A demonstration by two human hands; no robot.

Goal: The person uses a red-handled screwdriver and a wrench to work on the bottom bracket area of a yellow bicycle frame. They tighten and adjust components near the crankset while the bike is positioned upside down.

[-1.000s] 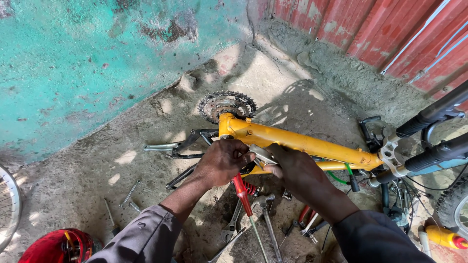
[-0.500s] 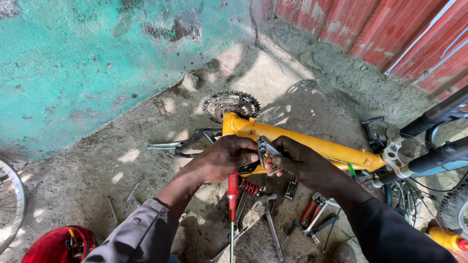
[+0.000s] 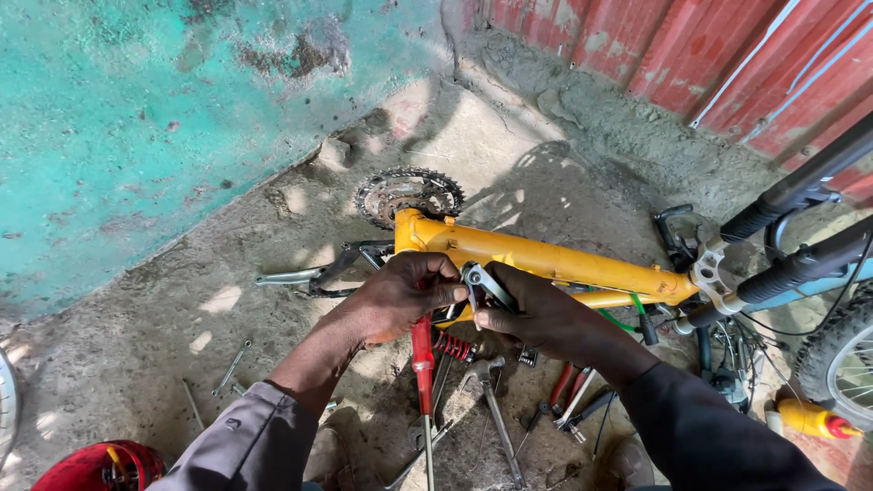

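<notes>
Both hands meet over a shiny metal wrench [image 3: 484, 282], and fingers hide most of it. The left hand [image 3: 400, 295] curls tight on its end; the right hand [image 3: 536, 318] pinches it too. It slants down to the right, just in front of the long, smooth yellow metal bike frame [image 3: 546, 259]. The spiky round gear [image 3: 407, 194] lies on gritty ground.

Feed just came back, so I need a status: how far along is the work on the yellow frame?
Done: the yellow frame lies on the ground, its chainring bare and no rear wheel visible on it. In hand: both hands, left and right, hold a small metal part against the frame. Left: tools, including a hammer and a red-handled one, lie below, unused.
</notes>
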